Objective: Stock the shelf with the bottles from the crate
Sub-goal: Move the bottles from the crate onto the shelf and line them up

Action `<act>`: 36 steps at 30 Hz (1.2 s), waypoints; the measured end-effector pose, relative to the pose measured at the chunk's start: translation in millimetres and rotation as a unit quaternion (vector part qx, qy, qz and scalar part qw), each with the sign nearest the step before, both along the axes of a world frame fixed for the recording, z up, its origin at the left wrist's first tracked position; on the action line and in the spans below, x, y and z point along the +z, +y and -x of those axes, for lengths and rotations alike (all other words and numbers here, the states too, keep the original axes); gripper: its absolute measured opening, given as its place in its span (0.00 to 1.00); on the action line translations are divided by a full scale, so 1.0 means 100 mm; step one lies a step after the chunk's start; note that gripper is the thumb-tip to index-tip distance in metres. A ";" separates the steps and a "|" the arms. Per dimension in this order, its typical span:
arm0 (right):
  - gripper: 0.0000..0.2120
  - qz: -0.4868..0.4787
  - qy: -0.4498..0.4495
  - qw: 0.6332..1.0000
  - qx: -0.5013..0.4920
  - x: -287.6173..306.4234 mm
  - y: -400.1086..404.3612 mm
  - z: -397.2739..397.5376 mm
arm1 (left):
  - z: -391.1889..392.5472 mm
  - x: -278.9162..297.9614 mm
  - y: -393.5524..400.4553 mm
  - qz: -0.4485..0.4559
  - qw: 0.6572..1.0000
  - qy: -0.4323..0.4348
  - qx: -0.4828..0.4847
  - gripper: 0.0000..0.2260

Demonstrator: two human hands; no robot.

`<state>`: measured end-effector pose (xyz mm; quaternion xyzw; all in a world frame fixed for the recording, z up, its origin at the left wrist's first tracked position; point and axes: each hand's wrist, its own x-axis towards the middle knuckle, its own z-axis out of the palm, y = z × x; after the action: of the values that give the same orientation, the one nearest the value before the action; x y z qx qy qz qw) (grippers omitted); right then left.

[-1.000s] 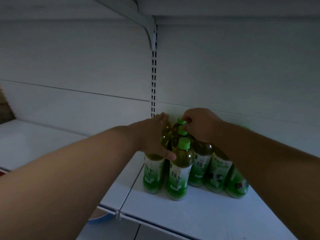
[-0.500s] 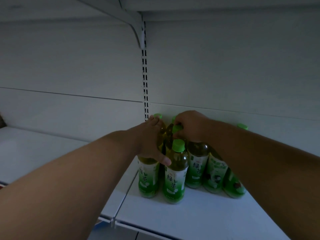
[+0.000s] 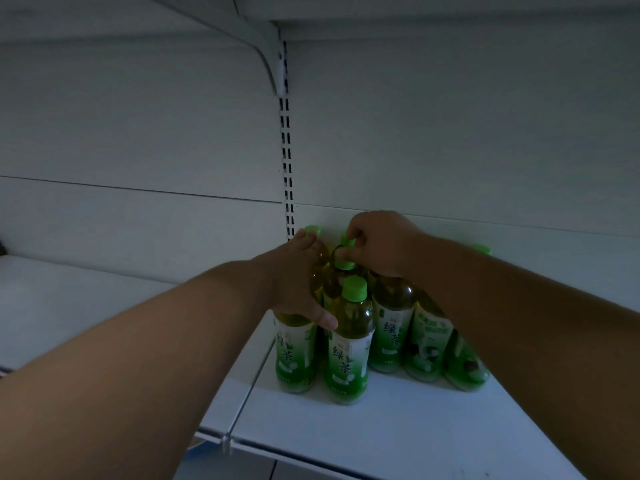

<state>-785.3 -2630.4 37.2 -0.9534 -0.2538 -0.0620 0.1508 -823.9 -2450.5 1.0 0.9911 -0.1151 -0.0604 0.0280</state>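
We are packing green tea bottles (image 3: 349, 344) tight into the back corner of the white shelf (image 3: 398, 431), beside the slotted upright (image 3: 286, 161), so that each new bottle stands against its neighbours and cannot tip. The cluster stands upright in short rows, labels facing out, green caps up.

Our left hand (image 3: 298, 282) lies along the left side of the group, fingers reaching back toward the rear cap (image 3: 312, 230) and thumb hooked across the front of the left bottle (image 3: 294, 355); we judge it is bracing the row while the other hand works. Our right hand (image 3: 377, 244) comes over the top, fingers curled and pinching the cap of a middle bottle (image 3: 343, 271), probably seating it in its slot, though the dim light makes the exact grip hard to read. Both arms stretch forward, wrists close but not touching. The crate is out of view.
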 end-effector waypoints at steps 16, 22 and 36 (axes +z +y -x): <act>0.11 0.119 0.015 0.982 0.147 -0.05 -0.03 0.30 | -0.03 0.04 -0.03 -0.044 0.999 0.003 -0.022 0.64; 0.12 0.090 0.013 0.986 0.137 -0.15 -0.01 0.27 | -0.06 0.07 0.01 -0.069 0.997 0.018 -0.021 0.66; 0.17 0.016 -0.011 1.000 -0.004 0.10 -0.63 0.15 | 0.10 0.28 -0.25 -0.022 0.999 -0.003 -0.040 0.63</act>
<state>-800.0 -2693.7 47.4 -0.9559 -0.2529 -0.0693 0.1319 -833.5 -2475.9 29.4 0.9862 -0.1539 -0.0607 0.0036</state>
